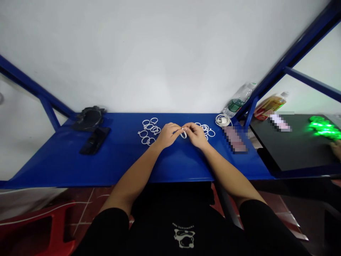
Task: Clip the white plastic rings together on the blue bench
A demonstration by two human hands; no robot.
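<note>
Both hands meet over the middle of the blue table (122, 160). My left hand (168, 134) and my right hand (196, 134) pinch a small white plastic ring (183, 134) between their fingertips, just above the tabletop. Left of the hands lies a pile of several white rings (149, 131). A second group of white rings (207, 130) lies just behind my right hand.
A black phone (95, 140) and a black lumpy object (89, 118) lie at the left. A coiled white cable (222, 120), a clear bottle (238, 99) and an orange bottle (269, 105) sit at the right. Another person's hand (337, 148) is near green glowing items (323, 128) on a black table (290, 149).
</note>
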